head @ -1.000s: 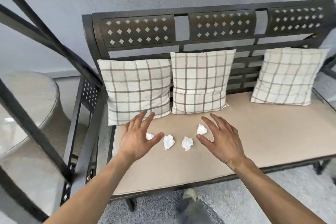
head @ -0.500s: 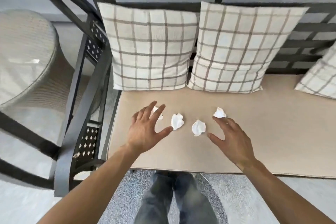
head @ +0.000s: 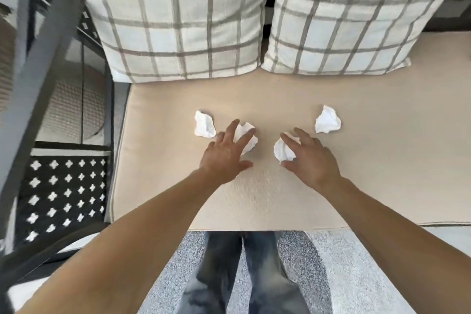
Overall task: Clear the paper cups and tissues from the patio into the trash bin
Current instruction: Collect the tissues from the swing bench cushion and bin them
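Left hand (head: 227, 154): fingers spread, nearly straight, lying over tissue 2 (head: 248, 138), hiding its left part; no closed grip visible. Right hand (head: 309, 158): fingers loosely bent over tissue 3 (head: 282, 150), thumb below it; contact unclear, not clenched. Tissue 1 (head: 204, 124) lies just left of the left fingertips, tissue 4 (head: 327, 120) beyond the right ones. All 4 rest on the beige seat cushion (head: 254, 201). 2 plaid pillows (head: 178, 20) cut off at top.
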